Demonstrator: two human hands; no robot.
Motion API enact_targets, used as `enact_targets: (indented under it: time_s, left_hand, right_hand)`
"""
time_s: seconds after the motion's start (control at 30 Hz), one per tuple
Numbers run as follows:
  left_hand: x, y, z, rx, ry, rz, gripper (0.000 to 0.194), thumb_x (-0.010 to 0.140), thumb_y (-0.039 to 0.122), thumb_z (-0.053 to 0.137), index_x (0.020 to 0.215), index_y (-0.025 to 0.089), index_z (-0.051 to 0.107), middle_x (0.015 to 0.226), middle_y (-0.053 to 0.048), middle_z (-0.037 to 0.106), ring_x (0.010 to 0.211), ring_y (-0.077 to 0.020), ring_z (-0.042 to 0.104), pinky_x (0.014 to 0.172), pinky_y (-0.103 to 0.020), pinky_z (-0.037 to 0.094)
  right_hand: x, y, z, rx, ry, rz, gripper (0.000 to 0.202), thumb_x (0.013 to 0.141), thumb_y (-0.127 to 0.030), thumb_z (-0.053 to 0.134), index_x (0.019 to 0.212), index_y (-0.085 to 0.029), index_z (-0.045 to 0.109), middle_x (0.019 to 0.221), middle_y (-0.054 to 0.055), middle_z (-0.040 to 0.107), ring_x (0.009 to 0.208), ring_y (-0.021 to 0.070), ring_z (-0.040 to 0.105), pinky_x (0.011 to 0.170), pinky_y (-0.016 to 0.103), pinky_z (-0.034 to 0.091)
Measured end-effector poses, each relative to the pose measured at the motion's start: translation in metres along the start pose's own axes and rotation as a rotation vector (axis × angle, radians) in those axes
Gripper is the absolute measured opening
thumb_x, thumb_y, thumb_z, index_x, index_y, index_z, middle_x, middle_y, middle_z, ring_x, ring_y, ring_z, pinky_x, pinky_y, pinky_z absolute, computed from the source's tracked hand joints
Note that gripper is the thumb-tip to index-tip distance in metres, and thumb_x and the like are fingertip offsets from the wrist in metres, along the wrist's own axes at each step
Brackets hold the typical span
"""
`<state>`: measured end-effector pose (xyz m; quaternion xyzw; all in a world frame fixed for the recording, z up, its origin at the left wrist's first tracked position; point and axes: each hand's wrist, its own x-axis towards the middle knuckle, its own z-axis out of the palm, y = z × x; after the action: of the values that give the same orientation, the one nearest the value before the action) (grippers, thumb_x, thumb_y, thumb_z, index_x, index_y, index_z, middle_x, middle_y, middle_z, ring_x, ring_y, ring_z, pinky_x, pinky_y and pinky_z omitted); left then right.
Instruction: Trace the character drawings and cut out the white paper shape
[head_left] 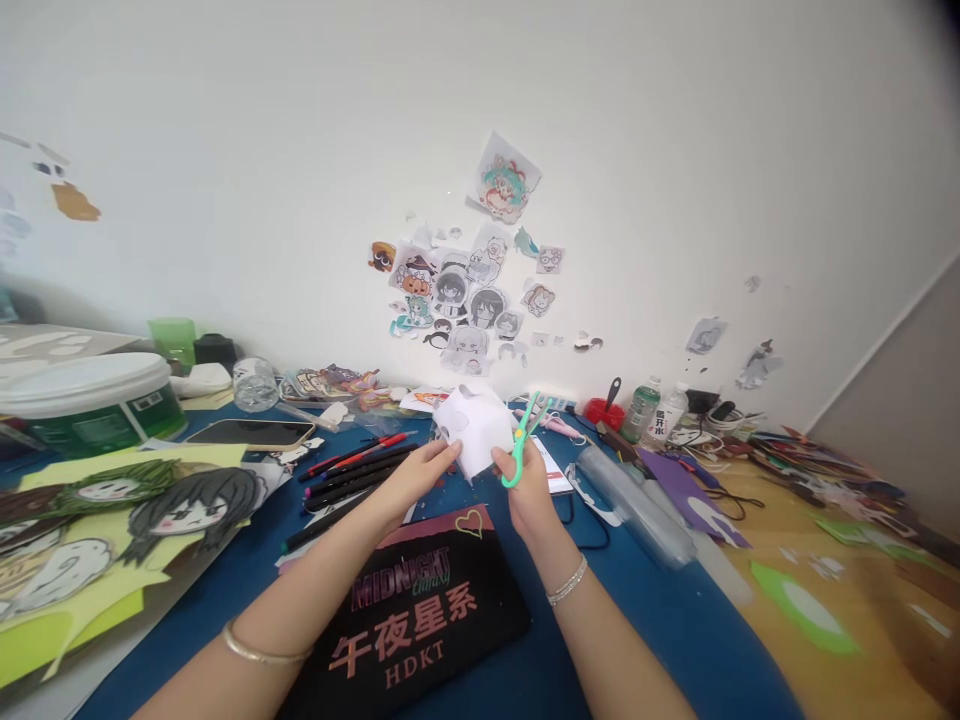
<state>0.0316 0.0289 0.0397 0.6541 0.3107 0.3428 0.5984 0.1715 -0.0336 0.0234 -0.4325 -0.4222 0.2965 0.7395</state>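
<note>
A white piece of paper (480, 435) with a cut, uneven edge is held up in the middle of the view. My left hand (429, 468) pinches its lower left side between thumb and fingers. On the right, my right hand (526, 482) holds green scissors (519, 440), their blades pointing up and spread apart, and its fingertips touch the paper's right edge. Below both hands lies a black case (427, 620) with pink lettering on the blue table cover (600, 630).
Several dark markers (352, 485) lie left of the hands. A phone (251, 433), a white-lidded tub (90, 400) and cut-out drawings (195, 510) are farther left. Rolled clear plastic (637, 505), bottles (667, 412) and purple paper (694, 495) are on the right.
</note>
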Motion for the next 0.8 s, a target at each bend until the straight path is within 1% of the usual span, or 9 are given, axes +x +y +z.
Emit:
enact_targets:
  time_s: [0.1,0.2,0.27,0.37,0.47,0.53,0.67,0.73,0.8]
  left_hand:
    - [0.001,-0.001,0.0,-0.092,0.025,0.018,0.04,0.067,0.052,0.061,0.079,0.014,0.062,0.084,-0.008,0.068,0.077,-0.0205,0.061,0.064,-0.027,0.045]
    - [0.001,0.002,-0.003,-0.208,0.087,0.026,0.035,0.063,0.044,0.068,0.08,0.015,0.059,0.078,-0.006,0.068,0.066,-0.0176,0.061,0.057,-0.026,0.046]
    - [0.001,0.005,-0.007,-0.28,0.114,0.06,0.039,0.063,0.041,0.07,0.089,0.015,0.058,0.08,-0.005,0.068,0.065,-0.017,0.062,0.058,-0.027,0.047]
    - [0.002,0.009,-0.013,-0.331,0.204,0.141,0.045,0.062,0.041,0.07,0.097,0.015,0.058,0.081,-0.004,0.068,0.066,-0.0163,0.062,0.06,-0.026,0.048]
    - [0.003,0.012,-0.019,-0.35,0.323,0.193,0.046,0.062,0.043,0.069,0.098,0.016,0.058,0.082,-0.002,0.068,0.064,-0.0138,0.06,0.058,-0.024,0.047]
    - [0.004,0.012,-0.022,-0.374,0.369,0.227,0.044,0.063,0.044,0.069,0.096,0.017,0.058,0.08,-0.001,0.066,0.062,-0.0118,0.058,0.058,-0.022,0.046]
    - [0.006,0.013,-0.026,-0.463,0.4,0.261,0.035,0.062,0.044,0.069,0.078,0.016,0.057,0.067,0.003,0.06,0.057,-0.0091,0.053,0.053,-0.019,0.042]
    - [0.006,0.013,-0.027,-0.482,0.424,0.242,0.034,0.06,0.045,0.069,0.069,0.017,0.052,0.059,0.005,0.054,0.051,-0.0077,0.048,0.046,-0.017,0.037]
    - [0.006,0.013,-0.028,-0.478,0.431,0.216,0.036,0.06,0.045,0.069,0.066,0.017,0.048,0.054,0.007,0.05,0.047,-0.0068,0.045,0.042,-0.017,0.034]
  right_hand:
    - [0.0,0.0,0.0,-0.004,-0.013,0.006,0.043,0.065,-0.033,0.069,0.103,-0.019,0.054,0.105,0.007,0.063,0.094,0.0219,0.059,0.076,0.033,0.049]
    - [-0.001,-0.002,0.001,-0.035,-0.08,0.021,0.046,0.064,-0.034,0.07,0.105,-0.02,0.053,0.101,0.005,0.064,0.094,0.0204,0.059,0.08,0.032,0.047]
    - [-0.002,-0.003,0.002,-0.094,-0.181,0.061,0.043,0.063,-0.036,0.071,0.101,-0.02,0.055,0.087,0.003,0.065,0.083,0.019,0.061,0.076,0.032,0.048]
    - [-0.006,-0.004,0.004,-0.188,-0.352,0.151,0.035,0.062,-0.036,0.072,0.088,-0.02,0.056,0.065,-0.002,0.06,0.067,0.0166,0.06,0.067,0.03,0.047]
    - [-0.01,-0.004,0.005,-0.266,-0.459,0.264,0.033,0.06,-0.035,0.073,0.083,-0.019,0.055,0.063,-0.003,0.056,0.059,0.0141,0.057,0.056,0.027,0.046]
    - [-0.012,-0.004,0.006,-0.322,-0.521,0.297,0.032,0.06,-0.036,0.073,0.082,-0.019,0.056,0.063,-0.004,0.056,0.054,0.0124,0.055,0.052,0.025,0.044]
    - [-0.013,-0.002,0.005,-0.408,-0.606,0.285,0.029,0.061,-0.034,0.073,0.081,-0.018,0.058,0.059,-0.003,0.057,0.055,0.0128,0.055,0.052,0.023,0.042]
    - [-0.013,-0.003,0.005,-0.43,-0.615,0.285,0.028,0.061,-0.033,0.073,0.08,-0.018,0.058,0.059,-0.003,0.058,0.054,0.0127,0.055,0.051,0.023,0.041]
    - [-0.014,-0.006,0.006,-0.434,-0.628,0.287,0.029,0.061,-0.034,0.073,0.081,-0.018,0.058,0.06,-0.003,0.058,0.056,0.013,0.055,0.053,0.023,0.041]
